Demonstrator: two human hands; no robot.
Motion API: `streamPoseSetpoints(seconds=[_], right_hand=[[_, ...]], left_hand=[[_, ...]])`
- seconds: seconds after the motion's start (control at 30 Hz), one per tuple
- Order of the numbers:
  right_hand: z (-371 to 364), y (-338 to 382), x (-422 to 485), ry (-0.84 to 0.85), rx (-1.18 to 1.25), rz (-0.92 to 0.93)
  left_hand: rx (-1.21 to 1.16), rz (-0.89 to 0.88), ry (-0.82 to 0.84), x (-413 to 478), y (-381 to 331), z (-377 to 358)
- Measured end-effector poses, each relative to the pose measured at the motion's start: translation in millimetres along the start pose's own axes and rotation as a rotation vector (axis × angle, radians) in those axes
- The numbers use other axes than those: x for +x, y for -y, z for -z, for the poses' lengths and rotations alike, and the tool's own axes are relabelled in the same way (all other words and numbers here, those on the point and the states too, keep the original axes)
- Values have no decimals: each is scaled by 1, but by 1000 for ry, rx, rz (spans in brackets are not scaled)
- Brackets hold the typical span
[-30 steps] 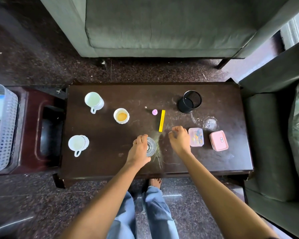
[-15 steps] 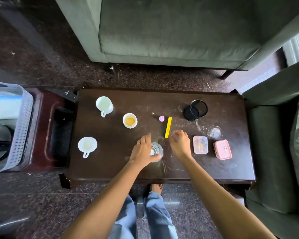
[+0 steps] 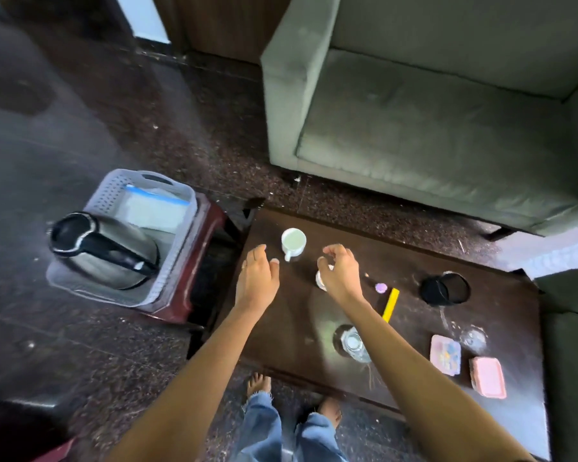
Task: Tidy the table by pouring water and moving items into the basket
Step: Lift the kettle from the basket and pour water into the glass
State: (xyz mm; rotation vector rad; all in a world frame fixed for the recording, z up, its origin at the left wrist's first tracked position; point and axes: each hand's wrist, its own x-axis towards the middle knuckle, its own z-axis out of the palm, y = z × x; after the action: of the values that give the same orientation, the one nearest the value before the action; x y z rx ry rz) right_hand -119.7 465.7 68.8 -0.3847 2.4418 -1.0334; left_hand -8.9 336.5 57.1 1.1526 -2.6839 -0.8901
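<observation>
Both hands hover over the left end of the table [image 3: 501, 331], on either side of the white mug [image 3: 293, 241] at centre frame. The left hand [image 3: 257, 283] has straight, relaxed fingers and holds nothing. The right hand [image 3: 342, 273] is loosely curled with thumb and fingers apart, also holding nothing, and it covers most of a small cup [image 3: 320, 281]. This looks like the reach for a mug to empty. The next move calls for a firm hold on the handle and a level carry, since the mug looks full. The basket [image 3: 114, 191] at left of frame already holds a kettle [image 3: 104, 251] and a plastic bag [image 3: 154, 208], so room is tight. A glass [image 3: 352, 343] stands under the right forearm and could be knocked
</observation>
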Motion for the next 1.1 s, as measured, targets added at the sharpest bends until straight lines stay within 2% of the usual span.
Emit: streamPoseSetpoints(seconds=[0.17,0.4,0.53,0.63,0.8,0.97,1.1], right_hand=[[-55,81,4,128,-18,143],[-152,163,-6,329,-23,289],[-201,202,-21,531,8,294],[-230,220,-29,612,12,288],[-276,234,-32,594,1,232],[-302,235,-34,528,94,133],[-313,233,-32,437,101,137]], left_hand=[[-141,209,-147,7,71,68],[-290,423,-218,-13,157,129],[-349,515,-233,-24,194,145],[-359,551,-241,-26,217,154],[-357,571,-258,-24,242,165],[-384,580,-286,-25,258,168],[-385,593,-285,-27,264,168]])
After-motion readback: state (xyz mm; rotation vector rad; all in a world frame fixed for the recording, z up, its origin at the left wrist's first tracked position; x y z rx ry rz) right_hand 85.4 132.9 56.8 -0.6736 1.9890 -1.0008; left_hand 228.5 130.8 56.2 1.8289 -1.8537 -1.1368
